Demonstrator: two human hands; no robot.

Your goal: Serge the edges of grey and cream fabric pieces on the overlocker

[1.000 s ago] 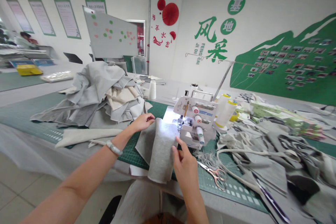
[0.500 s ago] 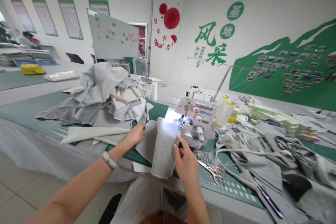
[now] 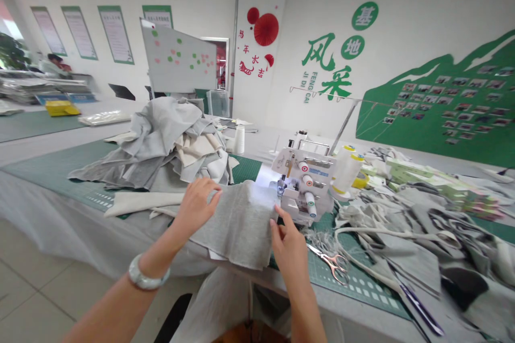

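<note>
A piece of grey fabric (image 3: 245, 225) lies spread in front of a white overlock sewing machine (image 3: 308, 182), its top edge under the machine's lamp. My right hand (image 3: 288, 241) is at the fabric's right edge, pinching it between thumb and fingers close to the presser foot. Over the fabric's left side is my left hand (image 3: 198, 209), its thumb apart from the fingers and nothing seen in it. A pale bracelet (image 3: 147, 273) circles my left wrist. Cream strips of cloth (image 3: 140, 203) lie left of that hand.
A heap of grey and cream cloth (image 3: 169, 134) rises at the left. Scissors (image 3: 332, 262) lie on the green cutting mat (image 3: 362, 284), right of my right hand. Tangled grey scraps (image 3: 406, 225) and purple-handled snips (image 3: 420, 308) are farther right. Thread cones (image 3: 346, 169) stand beside the machine.
The fabric's left part, folded over before, is now spread flat to the left. My left hand has drawn back and opened above it. My right hand stays at the right edge.
</note>
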